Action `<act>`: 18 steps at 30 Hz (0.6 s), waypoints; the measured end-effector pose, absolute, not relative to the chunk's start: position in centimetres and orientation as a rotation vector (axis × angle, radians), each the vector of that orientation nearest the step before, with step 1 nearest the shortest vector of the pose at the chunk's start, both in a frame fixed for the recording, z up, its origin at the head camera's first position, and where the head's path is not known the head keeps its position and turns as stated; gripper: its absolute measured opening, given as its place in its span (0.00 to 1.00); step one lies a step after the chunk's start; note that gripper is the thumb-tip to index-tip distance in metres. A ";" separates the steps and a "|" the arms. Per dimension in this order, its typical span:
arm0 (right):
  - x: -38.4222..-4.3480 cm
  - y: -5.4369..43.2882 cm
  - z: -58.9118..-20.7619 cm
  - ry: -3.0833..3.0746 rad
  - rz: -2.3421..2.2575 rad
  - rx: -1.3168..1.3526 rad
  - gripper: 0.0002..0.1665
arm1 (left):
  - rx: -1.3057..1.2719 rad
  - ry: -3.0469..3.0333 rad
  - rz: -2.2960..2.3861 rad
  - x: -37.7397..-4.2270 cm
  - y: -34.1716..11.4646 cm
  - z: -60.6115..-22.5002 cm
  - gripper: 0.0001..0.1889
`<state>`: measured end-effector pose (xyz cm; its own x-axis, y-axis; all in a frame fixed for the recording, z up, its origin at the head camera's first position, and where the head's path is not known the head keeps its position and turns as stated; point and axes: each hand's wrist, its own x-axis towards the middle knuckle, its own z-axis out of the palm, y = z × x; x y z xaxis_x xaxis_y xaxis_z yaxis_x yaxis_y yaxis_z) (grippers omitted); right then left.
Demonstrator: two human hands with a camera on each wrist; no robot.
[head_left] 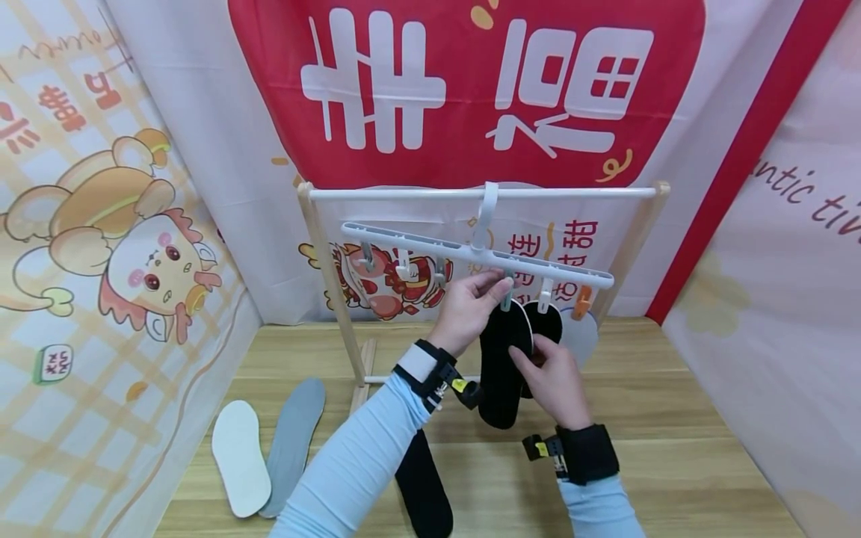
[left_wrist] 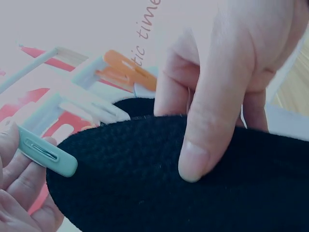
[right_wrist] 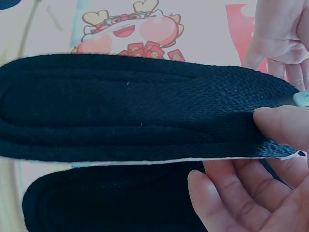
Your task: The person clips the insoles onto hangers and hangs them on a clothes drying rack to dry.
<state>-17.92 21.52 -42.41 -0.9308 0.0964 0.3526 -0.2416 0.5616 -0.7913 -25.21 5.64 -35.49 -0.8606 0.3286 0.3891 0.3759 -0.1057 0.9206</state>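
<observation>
A black insole (head_left: pixel 499 381) hangs toe up from a pale green clip (left_wrist: pixel 48 153), whose tip overlaps the toe edge. My left hand (head_left: pixel 469 310) pinches this clip under the white clip hanger (head_left: pixel 417 241). Lower down, my right hand (head_left: pixel 557 379) pinches the insole's side edge, with the thumb (left_wrist: pixel 195 162) on the black face and fingers behind. Just behind it, a second black insole (right_wrist: pixel 111 203) hangs below a white clip (head_left: pixel 545 295). Farther right, a light grey insole (head_left: pixel 581 338) hangs by an orange clip (head_left: pixel 582 300).
The hanger hooks over the white rail (head_left: pixel 397 194) of a wooden-legged rack (head_left: pixel 329 284) and tilts down to the right. Several clips (head_left: pixel 403 264) dangle at its left. On the wooden table (head_left: pixel 673 448) lie a white insole (head_left: pixel 241 457), a grey insole (head_left: pixel 296 437) and a black insole (head_left: pixel 425 489).
</observation>
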 end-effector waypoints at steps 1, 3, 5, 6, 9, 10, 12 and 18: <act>-18.1 21.5 -42.5 -2.436 1.335 0.117 0.09 | -0.813 -2.089 -2.157 -25.2 5.7 -35.5 0.19; -18.4 21.5 -42.8 -2.428 1.361 0.114 0.09 | -0.809 -2.111 -2.146 -25.2 5.7 -35.4 0.20; -18.7 21.5 -43.1 -2.424 1.392 0.103 0.10 | -0.812 -2.129 -2.134 -25.2 5.7 -35.5 0.21; -18.8 21.5 -43.2 -2.425 1.396 0.100 0.11 | -0.817 -2.134 -2.134 -25.2 5.7 -35.5 0.21; -19.2 21.5 -43.7 -2.432 1.400 0.094 0.11 | -0.823 -2.147 -2.131 -25.3 5.6 -35.6 0.22; -19.4 21.6 -43.8 -2.433 1.405 0.087 0.11 | -0.823 -2.154 -2.126 -25.4 5.6 -35.6 0.22; -19.7 21.6 -44.1 -2.437 1.403 0.083 0.11 | -0.828 -2.164 -2.112 -25.5 5.6 -35.7 0.22; -20.7 21.9 -45.4 -2.499 1.419 0.038 0.14 | -0.840 -2.186 -2.065 -25.9 5.4 -36.1 0.24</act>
